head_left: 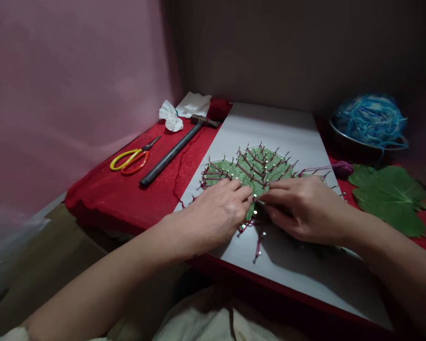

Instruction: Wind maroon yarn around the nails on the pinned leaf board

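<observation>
A green leaf [222,166] lies on a white board [277,125], ringed and crossed by several upright nails. Maroon yarn [257,246] is wound between the nails along the leaf's veins and edge. My left hand [223,203] rests over the leaf's lower left, its fingers curled down near the centre nails; what they grip is hidden. Opposite it, my right hand [301,206] is closed in a pinch at the centre nails, where the yarn passes at the fingertips. A small purple yarn bundle [342,169] sits at the board's right edge, its strand leading to the nails.
On the red cloth [117,199] at left lie a hammer [172,154], scissors [135,157] with yellow and red handles and crumpled white tissue [171,117]. To the right are a metal bowl [355,140] with blue yarn [371,118] and a loose leaf [388,194].
</observation>
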`<action>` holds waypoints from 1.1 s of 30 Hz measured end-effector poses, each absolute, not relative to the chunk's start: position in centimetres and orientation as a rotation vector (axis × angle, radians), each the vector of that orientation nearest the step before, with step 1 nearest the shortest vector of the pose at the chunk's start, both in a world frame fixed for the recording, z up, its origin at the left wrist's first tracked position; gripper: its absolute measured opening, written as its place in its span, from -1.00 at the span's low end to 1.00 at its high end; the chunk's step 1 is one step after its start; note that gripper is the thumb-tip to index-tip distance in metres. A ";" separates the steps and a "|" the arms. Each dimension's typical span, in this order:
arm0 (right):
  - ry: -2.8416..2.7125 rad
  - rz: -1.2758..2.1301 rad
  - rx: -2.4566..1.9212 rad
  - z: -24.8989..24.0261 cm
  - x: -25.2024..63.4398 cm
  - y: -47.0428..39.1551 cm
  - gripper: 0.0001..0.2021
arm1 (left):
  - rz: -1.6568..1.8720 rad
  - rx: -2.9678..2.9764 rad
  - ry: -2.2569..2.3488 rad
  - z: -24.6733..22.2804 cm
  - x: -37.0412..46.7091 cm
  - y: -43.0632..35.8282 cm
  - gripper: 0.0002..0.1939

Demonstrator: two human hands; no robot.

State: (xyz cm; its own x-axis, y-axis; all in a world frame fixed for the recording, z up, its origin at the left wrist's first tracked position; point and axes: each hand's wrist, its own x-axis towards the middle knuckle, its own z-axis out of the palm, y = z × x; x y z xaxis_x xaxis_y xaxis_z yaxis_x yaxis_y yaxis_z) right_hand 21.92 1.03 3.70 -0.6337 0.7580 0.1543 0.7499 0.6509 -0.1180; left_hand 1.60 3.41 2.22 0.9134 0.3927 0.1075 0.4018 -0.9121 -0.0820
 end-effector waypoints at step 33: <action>-2.644 -0.066 -1.919 5.1 15.8 6.3 -0.74 | -0.899 -3.120 -1.293 2.2 -3.0 7.1 -0.72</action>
State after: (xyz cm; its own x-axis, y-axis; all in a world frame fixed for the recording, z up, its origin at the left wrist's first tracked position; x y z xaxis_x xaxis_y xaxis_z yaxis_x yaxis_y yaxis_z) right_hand 15.83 6.32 5.13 -0.3051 0.9491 -0.0778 0.9441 0.3121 0.1060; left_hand -2.97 7.10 2.18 0.6065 0.7292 0.3168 0.5511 -0.6728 0.4936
